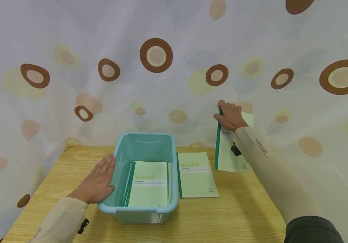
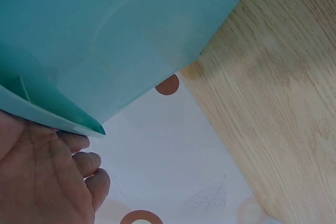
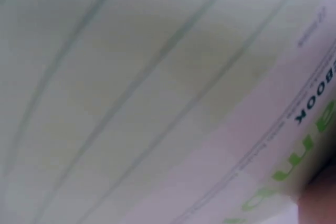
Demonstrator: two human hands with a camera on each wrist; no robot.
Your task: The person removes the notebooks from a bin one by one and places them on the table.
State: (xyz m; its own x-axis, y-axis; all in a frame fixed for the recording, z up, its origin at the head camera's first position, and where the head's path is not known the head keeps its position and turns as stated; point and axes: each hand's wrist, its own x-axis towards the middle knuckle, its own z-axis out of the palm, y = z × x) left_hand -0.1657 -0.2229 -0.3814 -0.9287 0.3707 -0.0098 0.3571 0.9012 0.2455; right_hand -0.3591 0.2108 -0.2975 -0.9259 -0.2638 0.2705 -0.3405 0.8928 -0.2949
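Note:
My right hand (image 1: 230, 116) grips a pale green notebook (image 1: 230, 157) by its upper part and holds it upright above the right side of the table. That notebook's lined cover (image 3: 157, 87) fills the right wrist view. On the left, my left hand (image 1: 98, 180) lies with straight fingers on the left rim of a blue plastic bin (image 1: 145, 135). In the left wrist view the fingers (image 2: 86, 163) are beside the bin's rim. Inside the bin lies a notebook (image 1: 149, 185) marked Gambit, with another edge showing beneath it. Another Gambit notebook (image 1: 196, 175) lies flat right of the bin.
A wooden table (image 1: 204, 219) carries the bin and the flat notebook. Behind it hangs a pale curtain (image 1: 174, 84) with brown and yellow circles, close to the table's back edge.

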